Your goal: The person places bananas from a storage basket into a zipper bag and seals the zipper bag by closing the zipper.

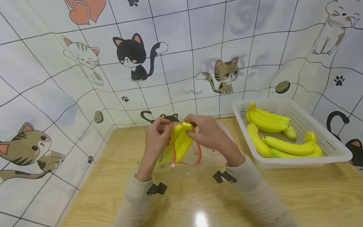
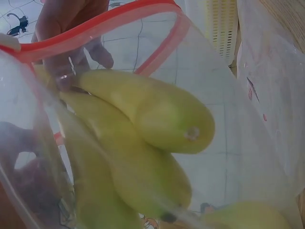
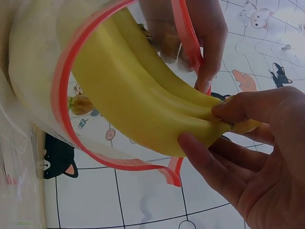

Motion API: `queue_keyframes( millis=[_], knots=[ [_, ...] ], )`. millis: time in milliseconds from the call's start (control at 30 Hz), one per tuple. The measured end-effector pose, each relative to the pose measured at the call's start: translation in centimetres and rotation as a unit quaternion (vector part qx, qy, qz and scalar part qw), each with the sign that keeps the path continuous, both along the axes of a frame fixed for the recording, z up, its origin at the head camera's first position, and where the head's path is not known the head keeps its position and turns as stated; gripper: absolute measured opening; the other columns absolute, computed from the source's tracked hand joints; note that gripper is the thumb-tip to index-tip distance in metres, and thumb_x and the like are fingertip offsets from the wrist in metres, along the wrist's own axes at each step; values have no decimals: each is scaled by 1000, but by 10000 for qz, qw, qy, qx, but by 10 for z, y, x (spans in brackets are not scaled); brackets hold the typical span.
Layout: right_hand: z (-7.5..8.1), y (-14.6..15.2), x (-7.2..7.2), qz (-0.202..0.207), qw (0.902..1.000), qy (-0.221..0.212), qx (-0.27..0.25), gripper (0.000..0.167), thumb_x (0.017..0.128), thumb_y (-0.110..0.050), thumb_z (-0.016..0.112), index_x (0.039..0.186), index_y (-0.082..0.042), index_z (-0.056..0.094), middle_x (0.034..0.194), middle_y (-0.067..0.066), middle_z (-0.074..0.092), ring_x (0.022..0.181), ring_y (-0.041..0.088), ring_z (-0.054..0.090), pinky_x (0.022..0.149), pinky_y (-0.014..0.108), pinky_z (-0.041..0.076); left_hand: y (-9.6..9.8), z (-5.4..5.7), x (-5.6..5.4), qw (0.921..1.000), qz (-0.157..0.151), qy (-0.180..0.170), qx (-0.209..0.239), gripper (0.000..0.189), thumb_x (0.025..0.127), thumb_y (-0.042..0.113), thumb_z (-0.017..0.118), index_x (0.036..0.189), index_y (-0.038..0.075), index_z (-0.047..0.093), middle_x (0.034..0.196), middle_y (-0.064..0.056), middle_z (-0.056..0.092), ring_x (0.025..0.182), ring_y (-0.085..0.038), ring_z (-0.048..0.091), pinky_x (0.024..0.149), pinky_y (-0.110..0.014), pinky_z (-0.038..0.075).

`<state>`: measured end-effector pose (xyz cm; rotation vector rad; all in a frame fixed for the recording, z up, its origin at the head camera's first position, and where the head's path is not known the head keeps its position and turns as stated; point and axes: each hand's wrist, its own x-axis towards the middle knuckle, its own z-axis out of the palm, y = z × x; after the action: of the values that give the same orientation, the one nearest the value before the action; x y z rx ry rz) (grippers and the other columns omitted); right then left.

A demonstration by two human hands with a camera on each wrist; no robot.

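Note:
A clear plastic bag with a red zip edge is held up over the table, its mouth spread apart. My left hand pinches the red edge on the left side. Inside the bag's mouth, a bunch of yellow bananas hangs with its tips down in the bag. At the stem end, my right hand grips the bunch between thumb and fingers. Seen through the plastic in the left wrist view, the banana tips are greenish. Another yellow fruit shows lower in the bag. A white slider sits on the red edge.
To the right, a white plastic basket holds more bananas. Flat clear plastic lies on the wooden table beside the bag. A wall covering with cartoon cats stands close behind and at the left.

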<state>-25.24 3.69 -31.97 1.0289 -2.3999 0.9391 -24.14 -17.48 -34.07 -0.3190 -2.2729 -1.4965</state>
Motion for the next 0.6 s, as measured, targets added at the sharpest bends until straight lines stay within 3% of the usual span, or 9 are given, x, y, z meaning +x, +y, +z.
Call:
queue_keyframes(
  millis=[433, 600],
  knots=[
    [-4, -16, -2, -84, 9999, 54, -49, 23, 91, -7, 74, 114, -9, 70, 101, 3, 76, 85, 15, 71, 79, 30, 60, 0, -1, -1, 10000, -54, -13, 36, 8, 99, 19, 68, 103, 12, 69, 60, -4, 58, 44, -21, 50, 42, -26, 46],
    [-11, -22, -4, -43, 9995, 298, -57, 24, 91, -7, 75, 114, -10, 72, 102, 2, 77, 85, 15, 72, 76, 30, 61, 0, -2, 0, 9999, -65, -4, 96, 9, 100, 19, 67, 104, 11, 68, 61, -4, 59, 44, -20, 51, 43, -26, 46]
  ],
)
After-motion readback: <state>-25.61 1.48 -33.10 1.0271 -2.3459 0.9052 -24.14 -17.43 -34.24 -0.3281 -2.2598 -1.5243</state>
